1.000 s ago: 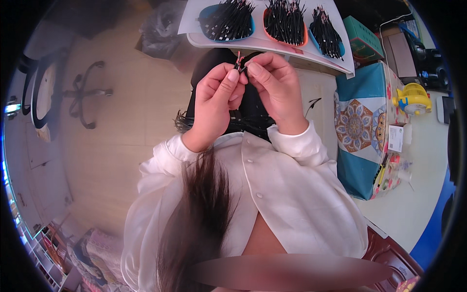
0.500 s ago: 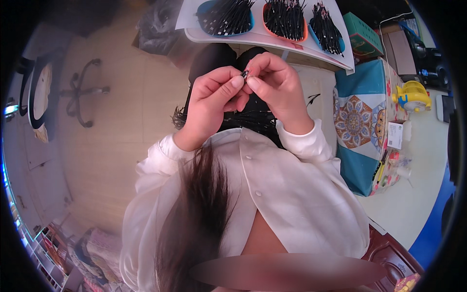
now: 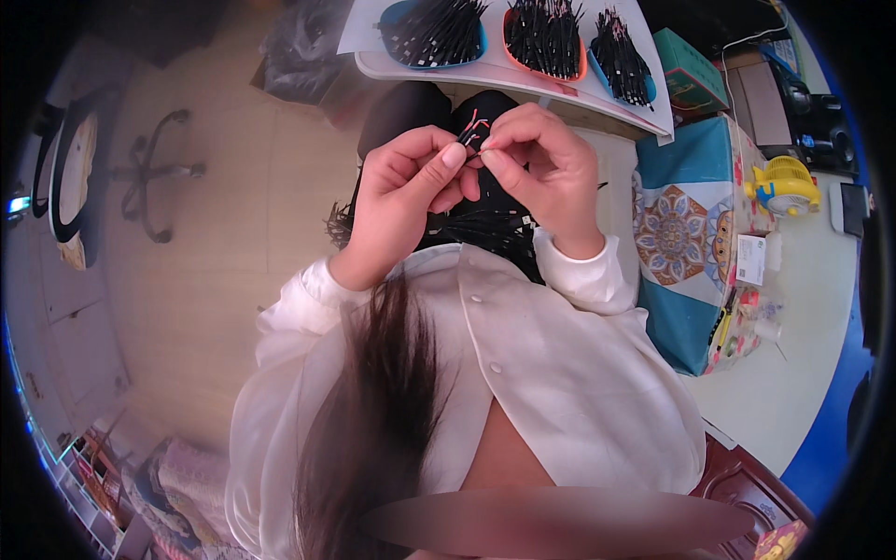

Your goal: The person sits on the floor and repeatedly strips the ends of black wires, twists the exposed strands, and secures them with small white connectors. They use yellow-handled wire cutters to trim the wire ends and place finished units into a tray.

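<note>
Above my lap, my left hand (image 3: 409, 187) pinches a thin black cable (image 3: 464, 136) between thumb and forefinger. Fine red and white wire ends (image 3: 480, 121) fan out past its fingertips. Close beside it, my right hand (image 3: 551, 168) has thumb and forefinger pressed together at the same cable; the tiny part between them is mostly covered. Across my lap lies a bundle of similar black cables (image 3: 485, 229), partly hidden under my hands and shirt.
On the white table ahead are a blue tray (image 3: 482, 49), an orange tray (image 3: 583, 67) and another blue tray (image 3: 651, 93), each with black cables. A patterned fabric box (image 3: 686, 233) stands right, with a yellow fan (image 3: 786, 185) beyond. A chair base (image 3: 154, 173) is left.
Red and white wire ends now stick out above my left fingertips, where only a small dark tip showed before. My right hand has shifted slightly right, with its fingers more curled.
</note>
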